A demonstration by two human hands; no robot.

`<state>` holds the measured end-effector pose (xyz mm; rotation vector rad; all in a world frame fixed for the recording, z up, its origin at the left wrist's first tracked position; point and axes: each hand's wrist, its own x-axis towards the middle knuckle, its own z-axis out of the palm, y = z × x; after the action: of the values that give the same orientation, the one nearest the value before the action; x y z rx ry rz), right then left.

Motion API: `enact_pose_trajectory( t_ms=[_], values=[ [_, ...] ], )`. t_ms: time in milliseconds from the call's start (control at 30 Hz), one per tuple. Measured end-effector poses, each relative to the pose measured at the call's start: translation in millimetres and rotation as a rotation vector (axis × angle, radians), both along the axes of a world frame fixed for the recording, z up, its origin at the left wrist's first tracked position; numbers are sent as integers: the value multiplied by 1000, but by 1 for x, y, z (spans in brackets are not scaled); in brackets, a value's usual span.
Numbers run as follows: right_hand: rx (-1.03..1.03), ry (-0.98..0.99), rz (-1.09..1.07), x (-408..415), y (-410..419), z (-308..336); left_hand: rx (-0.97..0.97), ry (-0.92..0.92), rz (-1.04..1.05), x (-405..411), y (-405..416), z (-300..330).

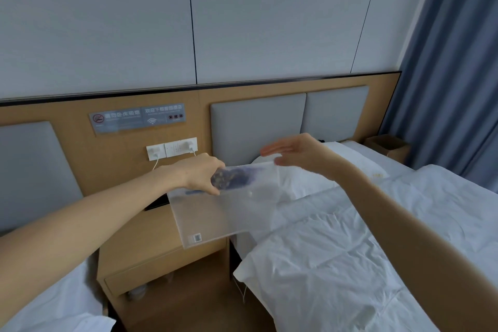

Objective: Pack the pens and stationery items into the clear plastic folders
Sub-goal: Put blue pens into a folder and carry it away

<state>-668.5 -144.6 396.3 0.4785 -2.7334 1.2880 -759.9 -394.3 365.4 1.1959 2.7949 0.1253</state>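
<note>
**Holding up a see-through folder between two beds**

Gripping a frosted clear plastic folder [226, 213] at its top left, the left hand [200, 172] has its fingers curled round the edge and round a dark blue patterned thing [233, 179] that sits in the top of the folder. What that blue thing is, can't tell, it's too blurry. The folder is up in the air, tilted, w/ a small white sticker [197, 238] near its bottom left corner. It hangs over the gap between a light wood bedside table [151, 253] and a bed w/ white crumpled sheets [350, 250].

The right hand [293, 152] is open. Its fingers are straight and point left, just above the folder's top right edge. The thumb is right at that edge, but can't tell if it touches.

Behind the hands is a wood headboard w/ grey pads [258, 127]. A grey sign [137, 117] is on the wood, and white wall sockets [172, 148] w/ plugged-in chargers sit below it. A white pillow [323, 167] lies at the top of the bed. Blue curtains [452, 62] hang on the right.
</note>
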Motion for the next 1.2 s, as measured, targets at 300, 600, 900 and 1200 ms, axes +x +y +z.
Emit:
enact_pose_trajectory(
  t_ms=[300,600,900,1200],
  values=[
    [782,-197,-71,-22,-72,-19,-40,108,-105,25,36,9],
    [844,-110,-84,-22,-75,-19,-20,-17,-36,22,7,7],
    [773,-219,4,-9,-83,-19,-105,55,-46,24,-4,1],
    [821,-123,17,-4,-89,-26,-148,67,-104,22,-7,-1]
  ],
)
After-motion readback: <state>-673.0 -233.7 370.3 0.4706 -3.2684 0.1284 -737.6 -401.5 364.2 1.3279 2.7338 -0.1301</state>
